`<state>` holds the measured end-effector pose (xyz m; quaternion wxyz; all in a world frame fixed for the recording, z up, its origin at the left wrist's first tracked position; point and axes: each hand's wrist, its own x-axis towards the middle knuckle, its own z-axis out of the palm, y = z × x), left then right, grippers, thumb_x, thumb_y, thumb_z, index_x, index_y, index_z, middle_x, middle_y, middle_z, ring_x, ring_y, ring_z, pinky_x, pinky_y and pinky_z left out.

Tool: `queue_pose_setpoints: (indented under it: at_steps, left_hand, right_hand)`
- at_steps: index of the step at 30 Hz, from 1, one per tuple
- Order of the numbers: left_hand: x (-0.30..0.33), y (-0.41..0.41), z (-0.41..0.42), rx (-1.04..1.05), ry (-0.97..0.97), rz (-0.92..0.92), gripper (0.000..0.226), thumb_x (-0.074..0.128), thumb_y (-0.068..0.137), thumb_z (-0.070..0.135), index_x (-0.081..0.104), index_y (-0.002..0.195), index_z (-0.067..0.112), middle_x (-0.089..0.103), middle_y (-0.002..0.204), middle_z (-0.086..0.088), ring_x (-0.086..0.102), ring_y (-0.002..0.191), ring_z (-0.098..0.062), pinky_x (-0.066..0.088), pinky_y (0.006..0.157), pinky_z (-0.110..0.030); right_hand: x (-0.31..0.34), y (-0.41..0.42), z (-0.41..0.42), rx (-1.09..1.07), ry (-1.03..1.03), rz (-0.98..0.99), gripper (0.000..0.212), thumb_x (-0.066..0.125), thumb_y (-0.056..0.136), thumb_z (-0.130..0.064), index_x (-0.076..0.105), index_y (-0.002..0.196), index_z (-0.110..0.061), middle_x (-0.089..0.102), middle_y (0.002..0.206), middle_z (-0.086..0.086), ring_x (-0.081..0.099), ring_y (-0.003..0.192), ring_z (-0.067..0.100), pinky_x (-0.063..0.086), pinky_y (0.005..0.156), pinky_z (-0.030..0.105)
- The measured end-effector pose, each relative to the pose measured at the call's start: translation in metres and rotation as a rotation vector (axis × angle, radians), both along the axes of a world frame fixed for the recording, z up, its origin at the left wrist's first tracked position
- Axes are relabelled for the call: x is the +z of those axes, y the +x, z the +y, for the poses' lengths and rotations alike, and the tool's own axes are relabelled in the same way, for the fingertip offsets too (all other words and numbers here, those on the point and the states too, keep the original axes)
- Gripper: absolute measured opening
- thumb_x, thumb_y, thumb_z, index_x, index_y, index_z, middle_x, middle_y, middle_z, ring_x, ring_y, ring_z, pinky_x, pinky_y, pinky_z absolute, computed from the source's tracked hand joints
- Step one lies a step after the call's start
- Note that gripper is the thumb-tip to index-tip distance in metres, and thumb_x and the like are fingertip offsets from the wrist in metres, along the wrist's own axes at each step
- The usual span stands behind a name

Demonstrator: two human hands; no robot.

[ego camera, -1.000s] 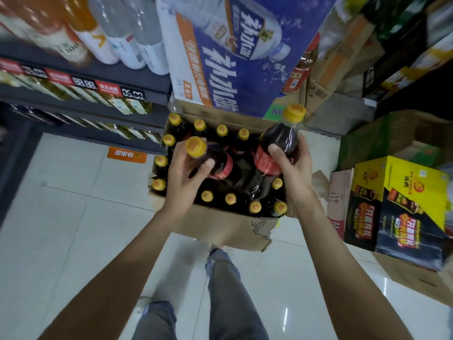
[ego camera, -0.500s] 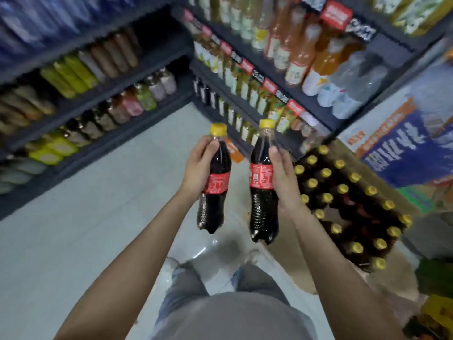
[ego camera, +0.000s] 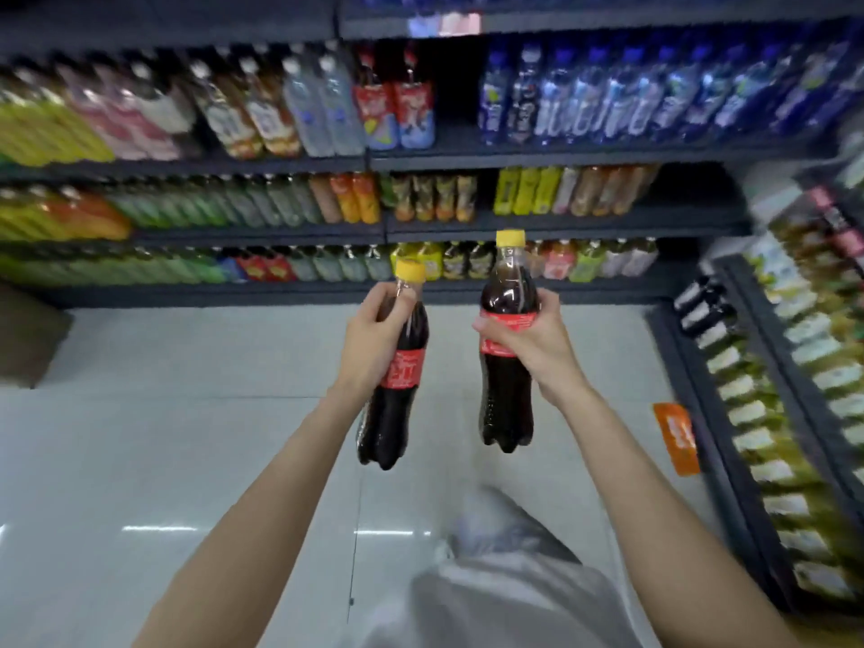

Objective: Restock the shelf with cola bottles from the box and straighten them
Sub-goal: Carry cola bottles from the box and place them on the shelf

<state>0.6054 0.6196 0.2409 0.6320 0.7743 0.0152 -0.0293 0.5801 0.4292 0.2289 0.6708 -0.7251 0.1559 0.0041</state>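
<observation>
I carry two dark cola bottles with yellow caps and red labels, both upright in the air over the floor. My left hand (ego camera: 374, 339) grips the left cola bottle (ego camera: 395, 404) round its shoulder and upper label. My right hand (ego camera: 533, 341) grips the right cola bottle (ego camera: 507, 399) round its label, a little higher than the other. Ahead stands the dark shelf (ego camera: 421, 154) full of drinks, with a few red-labelled cola bottles (ego camera: 395, 102) on an upper tier and a dark gap beside them. The box is out of view.
A second shelf unit (ego camera: 748, 413) with rows of bottles runs along the right side, an orange tag (ego camera: 675, 437) hanging from it. Pale tiled floor (ego camera: 163, 460) lies between me and the shelves. My grey-trousered leg (ego camera: 505, 577) shows below.
I lifted both bottles out of the box and turned left, away from it. The box has left the view and the far shelf now faces me.
</observation>
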Motion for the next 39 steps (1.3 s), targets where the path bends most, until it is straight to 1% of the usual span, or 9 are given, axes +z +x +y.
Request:
queue_pose_setpoints:
  at_steps: [5, 8, 11, 14, 18, 20, 24, 30, 39]
  left_hand:
    - [0.023, 0.084, 0.093, 0.22, 0.047, -0.148, 0.025, 0.053, 0.088, 0.047, 0.058, 0.082, 0.023, 0.057, 0.073, 0.008, 0.052, 0.074, -0.013, 0.041, 0.071, -0.03]
    - [0.029, 0.138, 0.145, 0.351, -0.03, -0.308, 0.021, 0.048, 0.086, 0.049, 0.05, 0.077, 0.03, 0.05, 0.067, 0.015, 0.047, 0.069, -0.008, 0.038, 0.071, -0.033]
    - [0.039, 0.2, 0.192, 0.442, -0.057, -0.493, 0.011, 0.043, 0.09, 0.041, 0.048, 0.088, 0.031, 0.051, 0.073, 0.022, 0.047, 0.072, 0.001, 0.038, 0.072, -0.026]
    - [0.062, 0.269, 0.235, 0.516, -0.08, -0.579, 0.009, 0.041, 0.095, 0.033, 0.047, 0.089, 0.03, 0.05, 0.077, 0.024, 0.047, 0.074, 0.007, 0.037, 0.071, -0.014]
    - [0.093, 0.354, 0.286, 0.564, -0.148, -0.632, 0.021, 0.038, 0.101, 0.013, 0.044, 0.117, 0.024, 0.058, 0.112, 0.029, 0.043, 0.1, 0.025, 0.032, 0.083, 0.002]
    - [0.105, 0.394, 0.313, 0.579, -0.106, -0.73, 0.01, 0.038, 0.102, 0.019, 0.043, 0.101, 0.028, 0.054, 0.089, 0.044, 0.045, 0.085, 0.025, 0.033, 0.077, 0.0]
    - [0.119, 0.49, 0.371, 0.572, -0.051, -0.932, 0.014, 0.041, 0.093, 0.027, 0.049, 0.09, 0.016, 0.052, 0.078, 0.022, 0.047, 0.072, 0.008, 0.035, 0.07, -0.009]
    - [0.131, 0.645, 0.445, 0.535, -0.051, -0.948, 0.037, 0.045, 0.092, 0.033, 0.057, 0.098, -0.001, 0.054, 0.078, 0.009, 0.049, 0.07, -0.001, 0.039, 0.068, -0.019]
    - [0.132, 0.76, 0.481, 0.396, -0.08, -0.76, 0.042, 0.049, 0.089, 0.046, 0.057, 0.108, 0.01, 0.063, 0.093, 0.004, 0.06, 0.088, -0.012, 0.049, 0.085, -0.036]
  right_hand:
    - [0.015, 0.126, 0.095, 0.255, -0.09, -0.079, 0.07, 0.083, 0.07, -0.026, 0.031, 0.117, -0.021, 0.051, 0.123, 0.007, 0.058, 0.107, 0.016, 0.047, 0.097, 0.034]
    - [0.025, 0.199, 0.154, 0.347, -0.131, -0.19, 0.067, 0.081, 0.072, -0.023, 0.031, 0.116, -0.02, 0.053, 0.116, 0.0, 0.057, 0.107, 0.013, 0.045, 0.099, 0.03]
    - [0.041, 0.271, 0.208, 0.348, -0.129, -0.32, 0.065, 0.082, 0.071, -0.021, 0.035, 0.116, -0.018, 0.051, 0.105, -0.016, 0.055, 0.096, 0.0, 0.043, 0.086, 0.009]
    - [0.06, 0.342, 0.254, 0.341, -0.108, -0.422, 0.063, 0.083, 0.07, -0.023, 0.038, 0.114, -0.02, 0.053, 0.106, -0.017, 0.056, 0.1, 0.004, 0.042, 0.089, 0.018]
    - [0.093, 0.43, 0.31, 0.333, -0.065, -0.536, 0.063, 0.081, 0.071, -0.014, 0.037, 0.114, -0.025, 0.052, 0.108, -0.018, 0.052, 0.094, -0.017, 0.039, 0.085, 0.005]
    - [0.106, 0.469, 0.336, 0.325, -0.066, -0.595, 0.065, 0.081, 0.072, -0.012, 0.036, 0.114, -0.031, 0.051, 0.111, -0.015, 0.051, 0.096, -0.016, 0.038, 0.085, 0.003]
    - [0.121, 0.549, 0.392, 0.282, -0.08, -0.71, 0.066, 0.08, 0.073, -0.01, 0.036, 0.114, -0.036, 0.05, 0.116, -0.006, 0.052, 0.102, -0.008, 0.038, 0.086, 0.006]
    - [0.134, 0.663, 0.471, 0.114, -0.146, -0.799, 0.069, 0.082, 0.071, -0.01, 0.036, 0.12, -0.023, 0.049, 0.118, -0.007, 0.05, 0.108, -0.005, 0.037, 0.092, 0.008]
    - [0.131, 0.753, 0.526, -0.082, -0.189, -0.687, 0.07, 0.082, 0.072, -0.014, 0.041, 0.129, -0.015, 0.052, 0.112, -0.019, 0.05, 0.103, -0.016, 0.037, 0.09, 0.003]
